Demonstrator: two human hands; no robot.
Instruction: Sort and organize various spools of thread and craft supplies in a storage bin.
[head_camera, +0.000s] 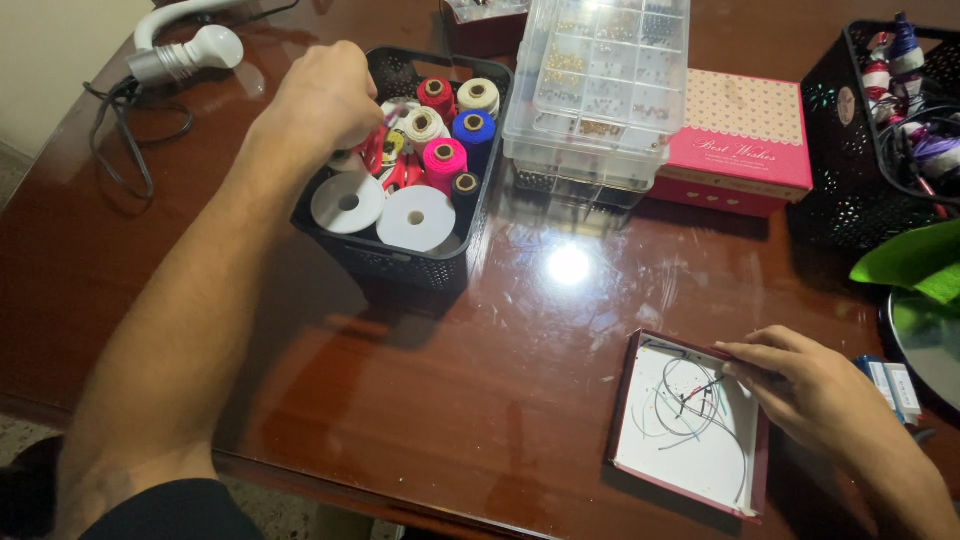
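I see my left hand (325, 95) in the upper left of the frame, reaching into a black perforated basket (400, 262). The fingers are curled closed over the spools, and something thin and red shows below the fingers, but I cannot tell for sure whether the hand is gripping it. Inside the basket stand several thread spools: a red one (435, 93), a cream one (479, 96), a blue one (473, 128), a pink one (444, 158) and two big white rolls (415, 217) at the front.

My right hand (810, 385) is in the lower right of the frame. It is mostly open, with fingers stretched flat, and the fingertips rest on the upper right edge of a shallow box lid (690, 455) with a dark red rim and a white inside. In this lid lie thin threads and wires (690, 405), loosely curled.

At the top centre stands a clear plastic organizer (598, 90) with many small compartments, and just beside it on the right there is a pink box (740, 145). A second black basket (850, 170) is at the upper right edge. A white lamp (190, 50) lies in the upper left corner. Everything stands on a glossy dark wooden table (450, 380).
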